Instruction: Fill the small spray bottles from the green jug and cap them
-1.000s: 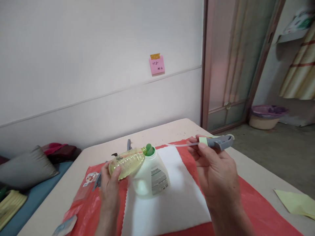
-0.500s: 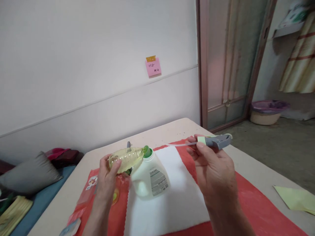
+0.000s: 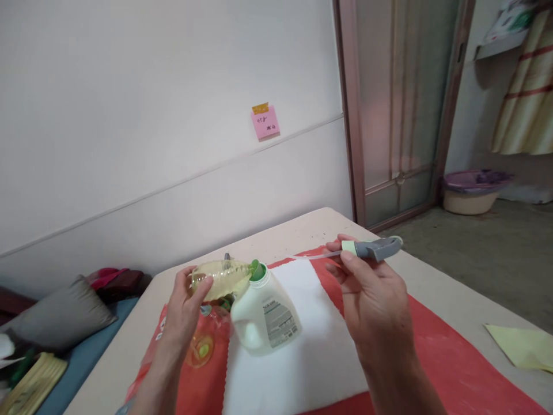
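My left hand [image 3: 185, 302] is wrapped round a clear plastic bottle [image 3: 219, 279] of pale yellow liquid, tipped on its side with the neck pointing right. That neck meets a green funnel [image 3: 258, 269] in the mouth of a pale green jug [image 3: 265, 317] with a grey label. The jug stands upright on a white sheet [image 3: 332, 351]. Over to the right, my right hand [image 3: 375, 294] grips a grey spray pump head [image 3: 375, 249] by its light green collar. Its thin, clear dip tube points left, towards the jug.
Red cloth [image 3: 449, 346] lies under the white sheet on the pale table [image 3: 432, 282]. A clear round plastic item [image 3: 201, 349] sits left of the jug. Yellow paper [image 3: 518, 346] lies at the right. A pink note [image 3: 265, 124] is taped to the wall behind.
The bottle lies nearly level at the funnel, slightly less tilted than before. Both hands hold the same things. The view has shifted slightly.
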Demonstrator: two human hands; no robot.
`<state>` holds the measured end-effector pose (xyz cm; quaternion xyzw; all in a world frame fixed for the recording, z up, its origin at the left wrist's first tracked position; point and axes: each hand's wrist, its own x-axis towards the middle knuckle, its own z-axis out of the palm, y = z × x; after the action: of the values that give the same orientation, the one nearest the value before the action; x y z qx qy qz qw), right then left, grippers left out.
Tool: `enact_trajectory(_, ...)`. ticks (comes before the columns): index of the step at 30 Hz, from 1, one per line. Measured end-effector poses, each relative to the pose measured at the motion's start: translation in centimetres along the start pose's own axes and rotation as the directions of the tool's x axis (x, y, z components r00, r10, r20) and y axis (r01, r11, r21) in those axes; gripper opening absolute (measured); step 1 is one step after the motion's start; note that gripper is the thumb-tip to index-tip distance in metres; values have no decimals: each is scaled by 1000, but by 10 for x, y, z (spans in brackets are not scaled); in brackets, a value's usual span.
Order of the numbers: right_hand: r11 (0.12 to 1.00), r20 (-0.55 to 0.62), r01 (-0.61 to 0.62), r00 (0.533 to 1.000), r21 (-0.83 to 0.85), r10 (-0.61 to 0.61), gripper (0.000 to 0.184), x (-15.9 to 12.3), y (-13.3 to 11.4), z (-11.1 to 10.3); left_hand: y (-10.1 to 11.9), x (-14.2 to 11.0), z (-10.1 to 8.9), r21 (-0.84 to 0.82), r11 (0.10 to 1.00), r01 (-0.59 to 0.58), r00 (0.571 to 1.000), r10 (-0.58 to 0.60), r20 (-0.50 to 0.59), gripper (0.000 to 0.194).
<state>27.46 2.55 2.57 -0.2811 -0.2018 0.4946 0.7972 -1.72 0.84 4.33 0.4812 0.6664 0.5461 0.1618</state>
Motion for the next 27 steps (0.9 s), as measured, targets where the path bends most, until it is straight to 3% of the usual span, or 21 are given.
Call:
enact_trajectory(5, 1000, -3, -6, 1000, -4, 6, 34, 0, -2, 0, 11, 2, 0, 23, 1000, 4, 1000, -5, 19, 62)
enact_trajectory(12, 1000, -10, -6, 1000, 11, 6, 34, -1, -3, -1, 23, 18, -5, 225, 969, -104, 990, 79, 119, 66)
enact_trajectory(17, 1000, 5, -11, 1000, -3, 11, 31, -1, -3, -2, 47, 29, -8, 458, 867, -194, 970, 99, 222, 69)
enact_trajectory(27, 1000, 0, -7, 1000, 1, 7, 30, 0, -3, -2, 97, 39, 4, 638, 694, -334, 919, 88, 385, 61)
